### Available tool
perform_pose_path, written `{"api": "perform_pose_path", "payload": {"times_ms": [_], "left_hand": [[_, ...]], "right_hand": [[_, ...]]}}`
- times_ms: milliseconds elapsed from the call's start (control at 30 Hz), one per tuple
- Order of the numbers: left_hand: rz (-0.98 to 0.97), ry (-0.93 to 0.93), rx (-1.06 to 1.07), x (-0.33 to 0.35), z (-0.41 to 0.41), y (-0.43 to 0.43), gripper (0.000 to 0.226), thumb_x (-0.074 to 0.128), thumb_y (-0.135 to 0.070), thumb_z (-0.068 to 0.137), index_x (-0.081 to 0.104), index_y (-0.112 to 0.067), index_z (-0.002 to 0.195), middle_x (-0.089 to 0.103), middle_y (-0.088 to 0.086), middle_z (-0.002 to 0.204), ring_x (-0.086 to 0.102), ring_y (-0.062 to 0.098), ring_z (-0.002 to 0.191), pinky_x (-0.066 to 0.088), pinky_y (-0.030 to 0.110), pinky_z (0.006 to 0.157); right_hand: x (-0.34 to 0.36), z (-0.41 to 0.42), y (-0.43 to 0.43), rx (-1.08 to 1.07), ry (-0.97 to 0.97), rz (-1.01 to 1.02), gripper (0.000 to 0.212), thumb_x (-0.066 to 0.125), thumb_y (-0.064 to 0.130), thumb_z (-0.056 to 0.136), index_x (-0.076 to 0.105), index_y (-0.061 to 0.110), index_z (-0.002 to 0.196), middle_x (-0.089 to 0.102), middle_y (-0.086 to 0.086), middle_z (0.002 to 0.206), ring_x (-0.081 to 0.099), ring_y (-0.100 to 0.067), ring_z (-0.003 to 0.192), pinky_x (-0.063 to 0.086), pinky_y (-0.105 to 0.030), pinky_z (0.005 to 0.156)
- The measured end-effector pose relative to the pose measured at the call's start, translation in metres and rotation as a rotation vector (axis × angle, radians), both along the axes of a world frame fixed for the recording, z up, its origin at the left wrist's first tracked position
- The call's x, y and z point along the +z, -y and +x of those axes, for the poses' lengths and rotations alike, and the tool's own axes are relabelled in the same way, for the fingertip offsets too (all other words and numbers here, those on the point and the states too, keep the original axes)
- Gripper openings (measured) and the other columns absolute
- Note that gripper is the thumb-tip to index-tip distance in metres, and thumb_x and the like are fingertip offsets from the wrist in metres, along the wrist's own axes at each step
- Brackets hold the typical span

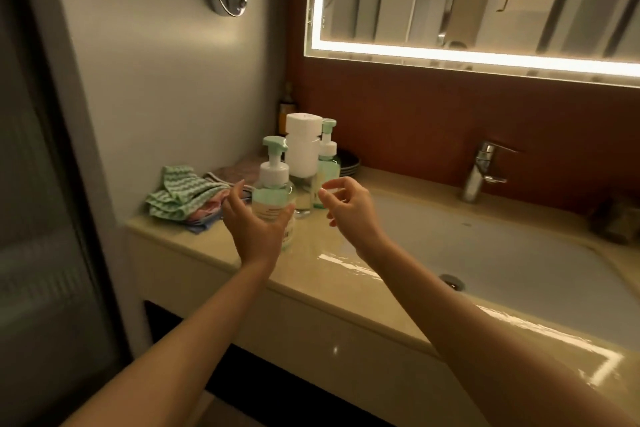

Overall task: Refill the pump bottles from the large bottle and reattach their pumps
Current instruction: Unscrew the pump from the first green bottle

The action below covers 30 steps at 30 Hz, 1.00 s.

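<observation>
A person stands at a glossy beige stone desk that carries a white oval sink basin. Both bare forearms reach forward over its front edge.

The left hand is cupped around the lower body of the near clear pump bottle with a mint-green label and a white-and-mint pump head. The thumb lies on the bottle's left side and the fingers wrap its right side, so the hand is clamped on the bottle, which stands upright on the desk with its pump in place.

The right hand hangs in the air just right of that bottle, touching nothing. Its fingers are loosely curled and spread apart, the thumb and forefinger not meeting.

Directly behind the held bottle stands the large bottle with a clear lower body and a tall white cap. Just beside it on the right, partly hidden, is a second mint-green pump bottle, also upright with its pump on.

To the left of the bottles lies a crumpled pile of green-and-white zigzag cloths. A chrome tap rises behind the basin, and a mirror edged with a lit strip hangs on the red-brown wall above.
</observation>
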State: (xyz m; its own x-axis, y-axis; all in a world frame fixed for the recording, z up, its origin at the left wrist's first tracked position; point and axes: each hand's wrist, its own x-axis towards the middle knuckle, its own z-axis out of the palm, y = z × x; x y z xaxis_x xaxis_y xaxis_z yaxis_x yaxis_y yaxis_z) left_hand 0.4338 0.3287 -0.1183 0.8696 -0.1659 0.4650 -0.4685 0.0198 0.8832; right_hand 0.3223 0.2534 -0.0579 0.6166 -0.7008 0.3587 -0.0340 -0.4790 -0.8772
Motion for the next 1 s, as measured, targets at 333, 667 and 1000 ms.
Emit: {"api": "perform_pose_path", "payload": {"times_ms": [333, 667, 1000], "left_hand": [[0.038, -0.031, -0.231, -0.004, 0.013, 0.009, 0.079, 0.08, -0.017, 0.066, 0.032, -0.016, 0.129, 0.052, 0.003, 0.121, 0.053, 0.019, 0.107, 0.044, 0.026, 0.082], [0.175, -0.023, -0.332, -0.012, 0.013, 0.006, 0.083, 0.08, -0.02, 0.065, 0.029, -0.024, 0.131, 0.051, -0.009, 0.109, 0.051, 0.011, 0.099, 0.044, 0.026, 0.084], [0.184, -0.001, -0.342, -0.015, 0.014, 0.006, 0.084, 0.081, -0.021, 0.064, 0.031, -0.021, 0.131, 0.053, -0.003, 0.118, 0.054, 0.016, 0.108, 0.047, 0.028, 0.089]], "right_hand": [[0.005, 0.031, -0.002, 0.001, -0.012, -0.124, 0.031, 0.061, 0.032, 0.086, 0.055, 0.013, 0.109, 0.057, 0.003, 0.086, 0.055, -0.01, 0.078, 0.048, -0.021, 0.066], [0.014, 0.065, -0.007, -0.097, -0.104, -0.306, 0.056, 0.073, 0.041, 0.072, 0.054, 0.011, 0.115, 0.058, -0.006, 0.111, 0.055, -0.022, 0.101, 0.051, -0.038, 0.085], [0.018, 0.062, -0.005, 0.106, -0.102, -0.134, 0.057, 0.07, 0.029, 0.078, 0.047, 0.011, 0.128, 0.054, -0.008, 0.125, 0.054, -0.023, 0.112, 0.047, -0.034, 0.089]]}}
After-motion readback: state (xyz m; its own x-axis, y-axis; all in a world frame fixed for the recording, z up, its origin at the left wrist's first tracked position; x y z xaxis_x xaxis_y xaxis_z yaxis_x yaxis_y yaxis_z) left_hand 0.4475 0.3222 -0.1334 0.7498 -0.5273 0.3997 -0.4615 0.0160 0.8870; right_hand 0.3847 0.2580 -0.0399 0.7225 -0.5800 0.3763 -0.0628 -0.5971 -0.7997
